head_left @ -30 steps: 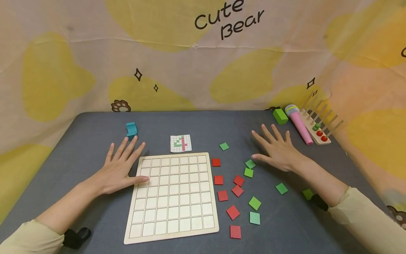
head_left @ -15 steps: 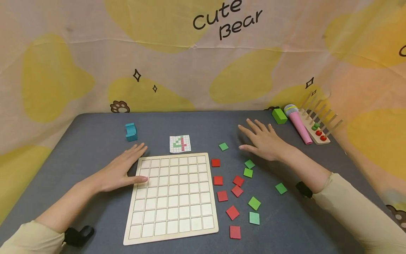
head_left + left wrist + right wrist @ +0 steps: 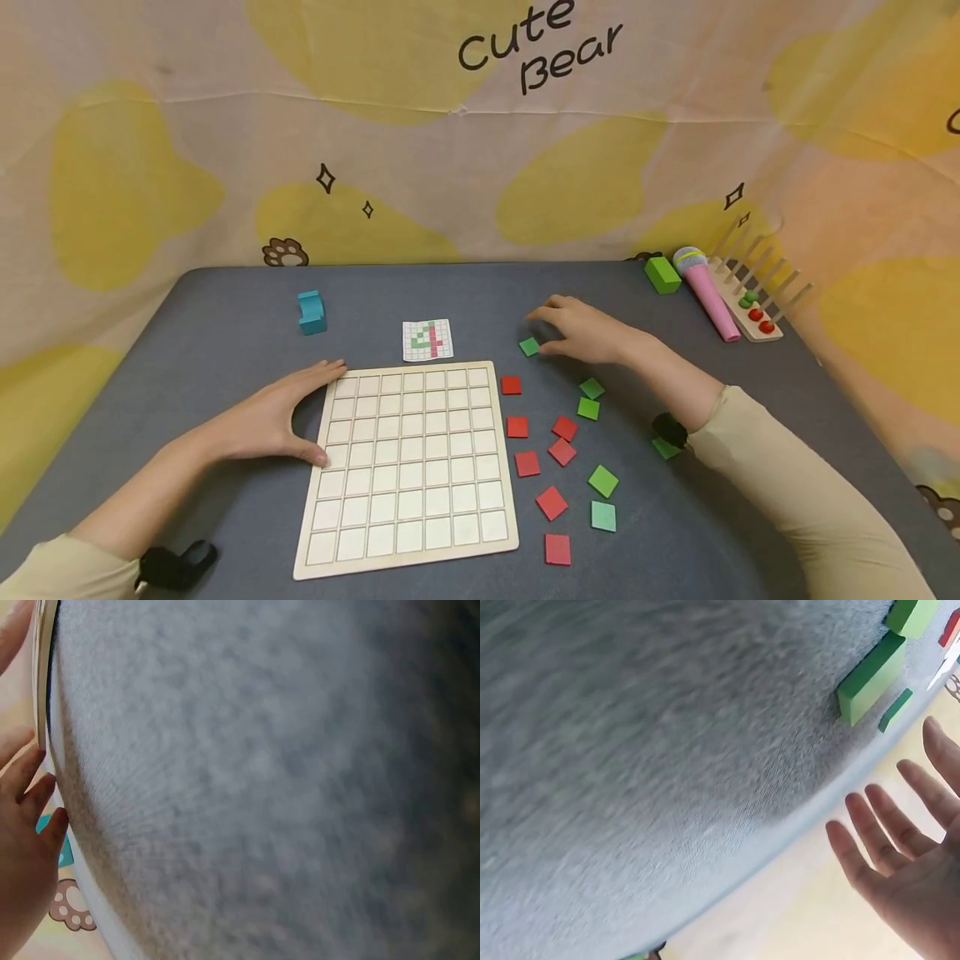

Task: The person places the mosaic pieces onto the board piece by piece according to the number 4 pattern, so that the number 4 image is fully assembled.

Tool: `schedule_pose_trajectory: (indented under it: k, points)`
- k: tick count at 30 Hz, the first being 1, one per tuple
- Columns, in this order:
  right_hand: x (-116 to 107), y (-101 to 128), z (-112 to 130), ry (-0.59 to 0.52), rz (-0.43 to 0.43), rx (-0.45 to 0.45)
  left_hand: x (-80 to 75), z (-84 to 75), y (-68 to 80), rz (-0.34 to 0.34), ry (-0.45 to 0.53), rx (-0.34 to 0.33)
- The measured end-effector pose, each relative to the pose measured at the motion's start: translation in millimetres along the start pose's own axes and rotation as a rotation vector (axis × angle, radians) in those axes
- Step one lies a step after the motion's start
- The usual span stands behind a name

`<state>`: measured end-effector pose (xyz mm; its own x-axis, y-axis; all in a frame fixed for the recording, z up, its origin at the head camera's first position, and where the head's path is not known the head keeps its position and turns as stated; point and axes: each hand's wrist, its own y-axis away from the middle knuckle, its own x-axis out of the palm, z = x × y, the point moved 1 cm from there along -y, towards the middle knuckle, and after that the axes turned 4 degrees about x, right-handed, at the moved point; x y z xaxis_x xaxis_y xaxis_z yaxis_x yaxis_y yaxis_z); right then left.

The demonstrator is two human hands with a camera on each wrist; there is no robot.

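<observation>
Right hand at lone green tile; left hand at grid board

Landmark: the grid board, pale, flat on the dark table.

Left hand: at the board's left edge. Grip spread, thumb well apart from the fingers; fingertips at the far left corner, thumb tip partway down that edge. Pressure on the board: cannot tell.

Right hand: beyond the board's far right corner, over the lone green tile. Fingers bent, spread from the thumb; thumb tip just beside the tile. Contact with it: cannot tell.

Seven red tiles lie right of the board; the other green tiles lie mostly farther right, one partly hidden by the right arm.

Pattern card: just beyond the board's far edge. Blue block: beyond its far left corner. Green block, pink microphone and peg rack: well beyond, far right.
</observation>
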<state>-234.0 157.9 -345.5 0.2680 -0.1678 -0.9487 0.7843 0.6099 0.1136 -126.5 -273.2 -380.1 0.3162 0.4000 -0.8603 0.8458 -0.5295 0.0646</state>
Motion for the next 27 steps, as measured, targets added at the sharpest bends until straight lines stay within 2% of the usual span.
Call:
schedule_pose_trajectory:
  k: [5, 13, 27]
  points:
    - [3.6, -8.4, 4.0, -0.073, 0.041, -0.028, -0.2, 4.0, 3.1, 0.013, 0.020, -0.004]
    - [8.9, -13.4, 4.3, -0.059, 0.057, -0.057, 0.5, 4.0, 2.6, 0.024, 0.022, -0.003]
    - [14.1, -15.0, 2.5, -0.007, -0.032, -0.075, 1.0, 5.5, 1.5, 0.025, 0.004, 0.005]
